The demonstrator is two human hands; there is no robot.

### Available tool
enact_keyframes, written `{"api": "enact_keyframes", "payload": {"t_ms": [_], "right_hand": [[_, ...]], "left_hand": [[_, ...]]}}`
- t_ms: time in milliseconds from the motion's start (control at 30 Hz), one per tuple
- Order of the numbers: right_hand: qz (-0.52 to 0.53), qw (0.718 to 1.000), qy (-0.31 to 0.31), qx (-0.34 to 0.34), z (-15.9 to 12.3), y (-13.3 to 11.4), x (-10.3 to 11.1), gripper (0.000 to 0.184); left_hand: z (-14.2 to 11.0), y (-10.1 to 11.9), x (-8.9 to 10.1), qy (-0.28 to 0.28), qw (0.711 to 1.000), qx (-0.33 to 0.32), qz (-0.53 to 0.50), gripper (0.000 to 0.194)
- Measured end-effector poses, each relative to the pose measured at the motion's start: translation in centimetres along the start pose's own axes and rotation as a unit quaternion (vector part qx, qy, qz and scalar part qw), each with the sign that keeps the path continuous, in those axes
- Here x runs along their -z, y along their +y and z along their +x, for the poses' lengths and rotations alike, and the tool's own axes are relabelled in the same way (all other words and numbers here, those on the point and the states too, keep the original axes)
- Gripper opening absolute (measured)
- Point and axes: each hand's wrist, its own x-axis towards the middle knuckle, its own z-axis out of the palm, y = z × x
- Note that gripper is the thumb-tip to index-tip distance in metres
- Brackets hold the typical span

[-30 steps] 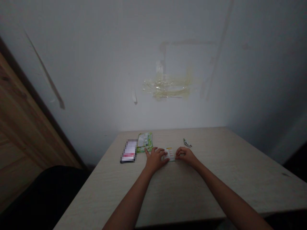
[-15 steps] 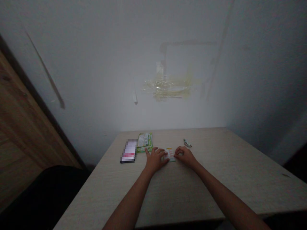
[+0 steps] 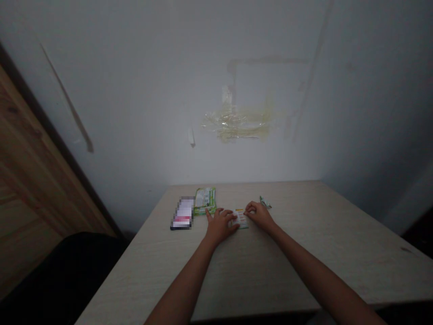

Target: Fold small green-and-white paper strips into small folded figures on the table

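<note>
"Printed card (image 3: 241, 219): where, and how held?"

"On the bench (image 3: 243, 271), right of the green packets (image 3: 204, 198) and nearer us. Left hand (image 3: 219, 225) spread, fingertips on it; right hand (image 3: 261, 216) curled at its far right corner, whether clamped I can't tell."

"Advice?"

"Press lightly, I'd say; corners bend easily."

"Room?"

"Phone (image 3: 182, 214) crowds the packets' left; crumpled wrapper (image 3: 265, 202) lies well right. Front edge sits far nearer than the packets, leaving space."

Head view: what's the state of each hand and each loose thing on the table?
Left hand: spread, fingertips on the printed piece.
Right hand: fingertips pinched at the piece's upper right edge; grip unclear.
Printed piece: flat, partly covered.
Green packets: lying stacked.
Phone: flat, screen lit, pixelated.
Small wrapper: lying loose.
</note>
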Motion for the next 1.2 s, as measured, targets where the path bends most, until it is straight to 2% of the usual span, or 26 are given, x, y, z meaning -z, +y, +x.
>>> {"api": "enact_keyframes", "payload": {"t_ms": [600,1000,1200], "right_hand": [[-0.058,0.996,0.068,-0.016,1.8,1.0,-1.9,0.010],[0.068,0.995,0.071,-0.020,1.1,0.5,-1.2,0.019],[0.054,0.997,0.053,-0.022,1.1,0.5,-1.2,0.017]], "left_hand": [[0.0,0.2,0.4,-0.015,1.000,0.002,0.016,0.035],[0.0,0.3,0.6,-0.016,1.000,0.001,0.009,0.034],[0.0,0.2,0.4,-0.011,1.000,0.001,0.006,0.034]]}}
